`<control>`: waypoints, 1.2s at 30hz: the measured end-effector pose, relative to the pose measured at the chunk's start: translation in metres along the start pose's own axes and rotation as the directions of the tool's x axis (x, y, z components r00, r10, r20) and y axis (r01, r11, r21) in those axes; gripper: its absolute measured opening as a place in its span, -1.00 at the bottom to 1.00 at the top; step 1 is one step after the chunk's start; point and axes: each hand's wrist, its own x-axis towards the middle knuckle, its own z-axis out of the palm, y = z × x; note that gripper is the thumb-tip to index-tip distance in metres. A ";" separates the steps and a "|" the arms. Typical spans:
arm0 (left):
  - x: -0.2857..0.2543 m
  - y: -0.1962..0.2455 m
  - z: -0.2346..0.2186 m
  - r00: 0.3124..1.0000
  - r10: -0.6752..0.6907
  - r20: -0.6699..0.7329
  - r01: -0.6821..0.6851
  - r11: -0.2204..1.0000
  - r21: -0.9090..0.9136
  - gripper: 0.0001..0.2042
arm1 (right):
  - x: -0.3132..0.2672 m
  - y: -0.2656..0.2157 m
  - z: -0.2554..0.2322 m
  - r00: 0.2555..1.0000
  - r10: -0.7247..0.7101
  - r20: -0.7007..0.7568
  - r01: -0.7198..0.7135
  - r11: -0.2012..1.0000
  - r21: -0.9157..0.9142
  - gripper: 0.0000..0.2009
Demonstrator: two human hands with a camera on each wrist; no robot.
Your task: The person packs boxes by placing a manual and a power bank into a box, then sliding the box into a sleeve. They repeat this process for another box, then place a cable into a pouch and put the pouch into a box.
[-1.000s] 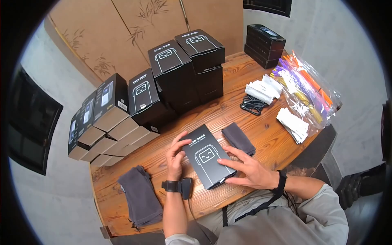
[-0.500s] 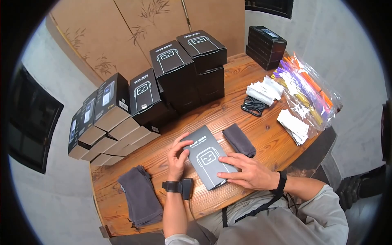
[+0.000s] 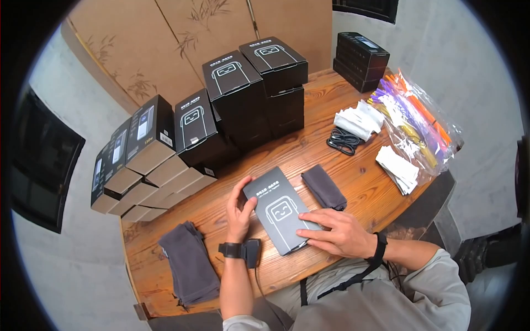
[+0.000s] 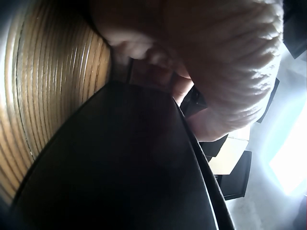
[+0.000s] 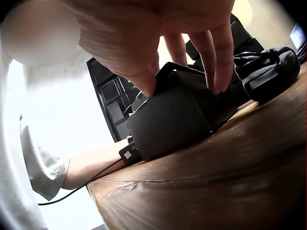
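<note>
A flat black box (image 3: 282,208) with a smiling robot face drawn on its lid lies at a slant on the wooden table near the person. Along its left side the left hand (image 3: 238,212) grips it, thumb at the lid's edge. From the near right corner the right hand (image 3: 343,234) holds the lid, fingers on top. The right wrist view shows the thumb on one edge of the box (image 5: 168,120) and fingertips on the other. A thin slit runs along the lid's edge in the left wrist view, beside the left thumb (image 4: 206,125).
Grey cloth pouches lie right (image 3: 324,187) and left (image 3: 190,267) of the box. Taller black boxes (image 3: 237,118) and grey-sided boxes (image 3: 160,165) are stacked behind. At right are a coiled black cable (image 3: 343,142), white packets (image 3: 397,170) and a plastic bag of coloured sticks (image 3: 417,118).
The right fingers have drawn closer together on the lid, and the left fingers have shifted off the lid's top to its side edge. The box has stayed nearly in place.
</note>
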 end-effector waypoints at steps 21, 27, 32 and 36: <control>0.000 0.002 0.000 1.000 -0.027 -0.002 0.027 1.000 -0.008 -0.44 | -0.006 -0.003 0.000 0.964 0.212 0.162 -0.247 0.936 0.249 -0.44; 0.000 0.005 -0.001 1.000 -0.012 0.006 0.012 1.000 -0.028 -0.42 | -0.012 -0.006 0.008 0.925 0.337 0.176 -0.379 0.851 0.364 -0.25; -0.001 0.005 -0.002 1.000 0.008 -0.014 -0.009 0.998 -0.068 -0.40 | -0.011 -0.006 0.004 0.881 0.386 0.275 -0.471 0.782 0.408 -0.23; 0.000 -0.002 -0.001 0.996 0.065 -0.058 -0.071 0.991 -0.116 -0.42 | -0.011 0.000 0.008 0.903 0.355 0.243 -0.428 0.801 0.418 -0.21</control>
